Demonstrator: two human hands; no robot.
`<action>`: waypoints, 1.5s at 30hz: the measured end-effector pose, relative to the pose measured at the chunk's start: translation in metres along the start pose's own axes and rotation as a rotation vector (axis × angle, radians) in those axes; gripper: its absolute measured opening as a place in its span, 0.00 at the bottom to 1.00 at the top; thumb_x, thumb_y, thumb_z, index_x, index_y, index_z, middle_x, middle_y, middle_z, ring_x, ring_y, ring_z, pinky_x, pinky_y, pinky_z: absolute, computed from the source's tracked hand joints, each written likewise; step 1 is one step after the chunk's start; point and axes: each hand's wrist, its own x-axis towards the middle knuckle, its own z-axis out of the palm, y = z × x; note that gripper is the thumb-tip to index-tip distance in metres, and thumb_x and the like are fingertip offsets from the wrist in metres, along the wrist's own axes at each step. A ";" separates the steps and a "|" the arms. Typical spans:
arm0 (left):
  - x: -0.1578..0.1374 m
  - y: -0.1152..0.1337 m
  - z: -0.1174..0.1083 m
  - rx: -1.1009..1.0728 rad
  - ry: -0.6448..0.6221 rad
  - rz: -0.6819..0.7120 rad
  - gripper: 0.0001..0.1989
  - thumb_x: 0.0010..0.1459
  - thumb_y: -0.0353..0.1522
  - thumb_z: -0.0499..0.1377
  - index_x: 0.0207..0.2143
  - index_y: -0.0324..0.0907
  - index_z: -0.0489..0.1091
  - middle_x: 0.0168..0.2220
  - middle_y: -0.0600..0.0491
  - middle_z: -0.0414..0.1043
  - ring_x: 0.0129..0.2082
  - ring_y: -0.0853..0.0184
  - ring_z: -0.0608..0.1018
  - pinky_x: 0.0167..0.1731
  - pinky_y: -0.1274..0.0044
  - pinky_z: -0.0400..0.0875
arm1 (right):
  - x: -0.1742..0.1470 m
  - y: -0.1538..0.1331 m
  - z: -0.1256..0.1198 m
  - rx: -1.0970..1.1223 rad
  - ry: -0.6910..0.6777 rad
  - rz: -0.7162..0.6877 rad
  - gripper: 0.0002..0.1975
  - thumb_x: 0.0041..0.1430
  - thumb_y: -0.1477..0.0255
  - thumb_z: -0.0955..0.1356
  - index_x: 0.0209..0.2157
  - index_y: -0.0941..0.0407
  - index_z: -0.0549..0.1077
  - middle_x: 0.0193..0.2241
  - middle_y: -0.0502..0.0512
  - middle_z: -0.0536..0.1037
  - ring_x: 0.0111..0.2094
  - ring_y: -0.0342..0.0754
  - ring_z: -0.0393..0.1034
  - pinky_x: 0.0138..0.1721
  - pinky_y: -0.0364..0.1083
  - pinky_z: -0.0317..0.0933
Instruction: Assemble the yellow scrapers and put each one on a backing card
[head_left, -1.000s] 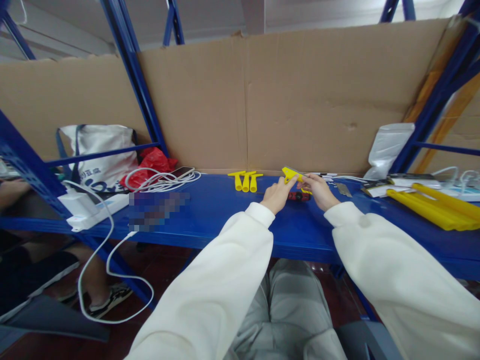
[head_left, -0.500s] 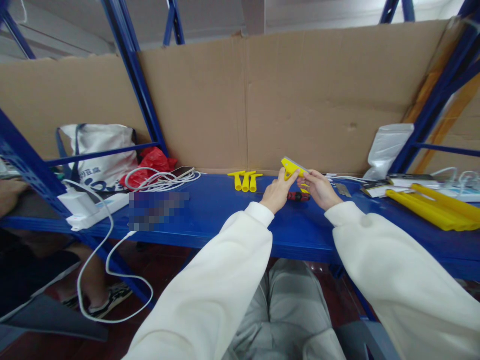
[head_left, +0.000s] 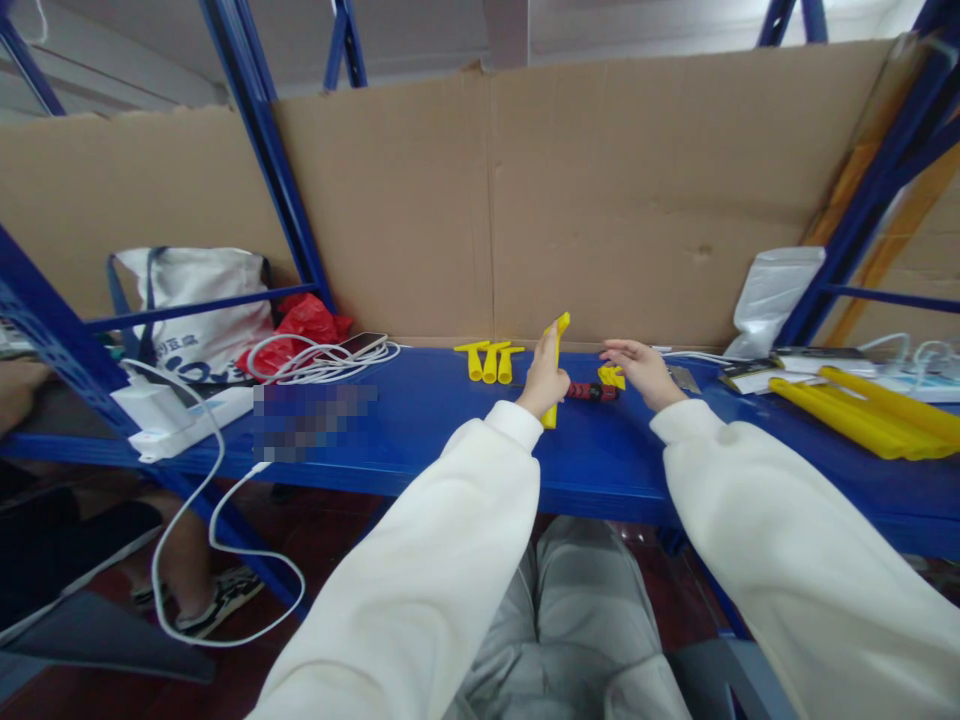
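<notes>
My left hand (head_left: 546, 378) is closed around a yellow scraper head (head_left: 562, 322), tilted nearly upright; its lower end shows below the fingers. My right hand (head_left: 646, 372) is apart from it, fingers stretched out and holding nothing. Small yellow pieces (head_left: 612, 377) lie on the table just left of my right hand's fingers. Between the hands rests a screwdriver (head_left: 592, 391) with a red and black handle. Several T-shaped yellow scraper heads (head_left: 490, 364) stand in a row left of my left hand.
Long yellow handles (head_left: 862, 415) lie at the right on the blue table (head_left: 450, 470), near a white pouch (head_left: 776, 300). Coiled white cable (head_left: 322, 360), a red bag (head_left: 304, 325) and a power strip (head_left: 195, 420) are at left. A cardboard wall (head_left: 600, 200) closes the back. Another person's leg (head_left: 184, 560) shows at far left.
My right hand has let go of the yellow scraper head and moved slightly right, its fingers opening. My left hand has turned the scraper head from slanted to nearly upright and drawn it left.
</notes>
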 end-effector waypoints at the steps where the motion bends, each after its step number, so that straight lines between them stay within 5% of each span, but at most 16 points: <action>1: 0.001 0.000 0.001 -0.071 -0.001 -0.075 0.49 0.51 0.16 0.54 0.70 0.58 0.42 0.70 0.46 0.47 0.53 0.53 0.75 0.43 0.67 0.78 | 0.003 0.004 -0.004 -0.160 0.050 0.012 0.17 0.57 0.69 0.68 0.47 0.58 0.75 0.43 0.62 0.79 0.45 0.53 0.75 0.49 0.53 0.67; 5: 0.000 0.005 0.003 -0.259 -0.031 -0.289 0.50 0.51 0.16 0.55 0.70 0.59 0.41 0.65 0.43 0.56 0.41 0.62 0.80 0.28 0.77 0.77 | 0.007 0.020 -0.030 -0.700 0.150 0.103 0.27 0.55 0.77 0.65 0.58 0.55 0.70 0.57 0.64 0.72 0.60 0.62 0.63 0.58 0.62 0.57; 8: -0.001 0.011 0.002 -0.346 -0.049 -0.341 0.51 0.51 0.15 0.54 0.70 0.58 0.40 0.62 0.42 0.59 0.39 0.65 0.80 0.21 0.85 0.71 | 0.004 0.029 -0.054 -0.822 0.192 0.264 0.31 0.57 0.76 0.63 0.64 0.53 0.63 0.65 0.62 0.62 0.66 0.65 0.51 0.59 0.69 0.49; 12: -0.002 0.014 0.002 -0.417 -0.077 -0.372 0.50 0.50 0.15 0.55 0.69 0.57 0.41 0.61 0.42 0.60 0.37 0.67 0.80 0.17 0.87 0.66 | 0.001 0.038 -0.072 -0.820 0.176 0.438 0.29 0.62 0.70 0.62 0.65 0.52 0.61 0.68 0.60 0.55 0.68 0.68 0.41 0.57 0.69 0.53; 18: -0.002 0.013 0.002 -0.407 -0.107 -0.414 0.47 0.51 0.20 0.60 0.68 0.55 0.46 0.58 0.42 0.62 0.31 0.71 0.77 0.18 0.86 0.67 | 0.003 0.041 -0.068 -0.893 0.119 0.429 0.25 0.62 0.72 0.60 0.60 0.45 0.68 0.68 0.53 0.56 0.68 0.65 0.41 0.57 0.69 0.54; 22: -0.002 0.011 0.003 -0.382 -0.123 -0.404 0.49 0.49 0.19 0.61 0.68 0.55 0.46 0.57 0.44 0.63 0.27 0.74 0.74 0.17 0.85 0.66 | 0.006 0.045 -0.067 -0.923 0.106 0.323 0.23 0.59 0.74 0.61 0.55 0.48 0.73 0.65 0.58 0.61 0.66 0.68 0.46 0.56 0.71 0.54; 29: -0.001 0.009 0.004 -0.386 -0.144 -0.412 0.50 0.47 0.19 0.61 0.68 0.56 0.45 0.58 0.44 0.63 0.31 0.70 0.77 0.17 0.85 0.67 | 0.013 0.052 -0.071 -0.927 0.102 0.316 0.22 0.55 0.78 0.63 0.51 0.53 0.76 0.61 0.67 0.66 0.63 0.72 0.50 0.52 0.72 0.55; 39: -0.003 0.013 0.002 -0.401 -0.184 -0.439 0.50 0.47 0.18 0.62 0.68 0.52 0.48 0.58 0.42 0.65 0.33 0.68 0.78 0.17 0.85 0.66 | 0.014 0.041 -0.066 -0.991 0.013 0.241 0.17 0.56 0.80 0.63 0.44 0.57 0.78 0.57 0.69 0.69 0.61 0.70 0.55 0.58 0.75 0.42; 45: -0.002 0.013 0.003 -0.402 -0.194 -0.443 0.50 0.47 0.17 0.60 0.68 0.52 0.47 0.56 0.43 0.66 0.33 0.68 0.78 0.17 0.86 0.66 | 0.017 0.042 -0.066 -0.977 0.009 0.231 0.14 0.54 0.79 0.65 0.40 0.56 0.78 0.53 0.69 0.72 0.58 0.71 0.57 0.57 0.76 0.44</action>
